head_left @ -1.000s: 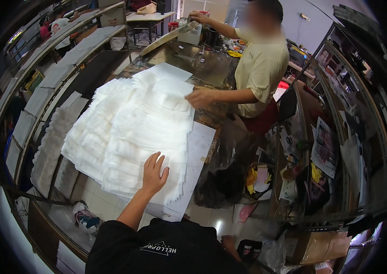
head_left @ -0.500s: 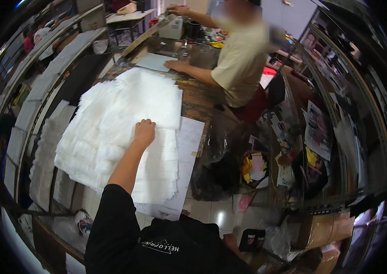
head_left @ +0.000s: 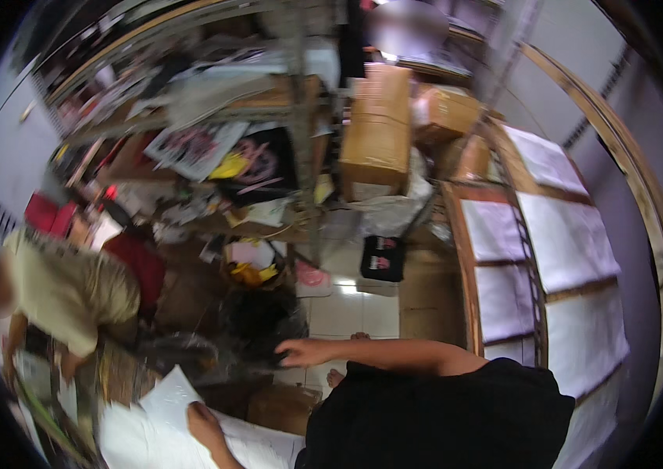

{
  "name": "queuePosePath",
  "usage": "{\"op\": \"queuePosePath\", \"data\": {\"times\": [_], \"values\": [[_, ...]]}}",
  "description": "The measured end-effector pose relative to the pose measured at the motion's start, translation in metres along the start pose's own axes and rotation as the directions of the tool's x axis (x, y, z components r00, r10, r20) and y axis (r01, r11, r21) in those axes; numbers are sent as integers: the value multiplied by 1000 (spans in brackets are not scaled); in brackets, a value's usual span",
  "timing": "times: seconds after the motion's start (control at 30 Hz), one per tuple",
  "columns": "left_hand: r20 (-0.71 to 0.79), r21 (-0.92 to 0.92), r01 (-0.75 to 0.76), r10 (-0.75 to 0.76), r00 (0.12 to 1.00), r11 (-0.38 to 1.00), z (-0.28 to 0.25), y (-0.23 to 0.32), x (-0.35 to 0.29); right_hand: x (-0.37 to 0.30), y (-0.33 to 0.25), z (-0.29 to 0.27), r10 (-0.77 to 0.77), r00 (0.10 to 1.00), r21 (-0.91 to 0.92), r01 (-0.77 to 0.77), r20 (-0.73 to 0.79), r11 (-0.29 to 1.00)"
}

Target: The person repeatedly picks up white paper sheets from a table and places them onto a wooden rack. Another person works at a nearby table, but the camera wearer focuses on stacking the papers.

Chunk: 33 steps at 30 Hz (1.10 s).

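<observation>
At the lower left, my left hand (head_left: 206,426) is closed on the edge of a white translucent sheet (head_left: 171,395), whose corner sticks up and outward. Beneath it lies the white sheet stack (head_left: 124,438) on the table, partly cut off by the lower edge. My right hand (head_left: 305,352) reaches leftward across my front, over the floor beside a black plastic bag (head_left: 257,316). Its fingers are stretched out, and I see nothing held in them.
A co-worker in a beige shirt (head_left: 73,281) leans over the table at left. Shelving (head_left: 300,141) with papers stands ahead, beside cardboard boxes (head_left: 376,133). A rack of white panels (head_left: 573,273) rises at right. A folded black printed cloth (head_left: 382,258) lies low near the boxes.
My view has swung far to the right, so the table and co-worker now sit at left. My left hand has lifted a sheet's edge; my right arm has come up and forward.
</observation>
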<state>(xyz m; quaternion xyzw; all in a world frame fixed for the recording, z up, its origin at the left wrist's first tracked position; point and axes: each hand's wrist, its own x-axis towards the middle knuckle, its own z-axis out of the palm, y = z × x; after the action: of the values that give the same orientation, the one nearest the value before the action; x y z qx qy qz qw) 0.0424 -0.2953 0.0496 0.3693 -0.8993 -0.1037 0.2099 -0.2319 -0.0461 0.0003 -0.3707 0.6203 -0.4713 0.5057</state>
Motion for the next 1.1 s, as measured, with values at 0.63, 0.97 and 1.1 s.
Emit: {"op": "queuePosePath", "data": {"times": [0.63,0.97,1.1], "values": [[70,-815,-293,585,808,501,67,403,44,-135,-84,-234,-362,792,-542,47,-492,839],[514,-567,-241,568,643,787,236,344,-3,-467,-176,-437,-160,291,-236,-249,-943,939],[875,-94,-17,91,476,995,342,237,-78,-627,-105,-503,-40,-133,-14,-191,-990,982]]}}
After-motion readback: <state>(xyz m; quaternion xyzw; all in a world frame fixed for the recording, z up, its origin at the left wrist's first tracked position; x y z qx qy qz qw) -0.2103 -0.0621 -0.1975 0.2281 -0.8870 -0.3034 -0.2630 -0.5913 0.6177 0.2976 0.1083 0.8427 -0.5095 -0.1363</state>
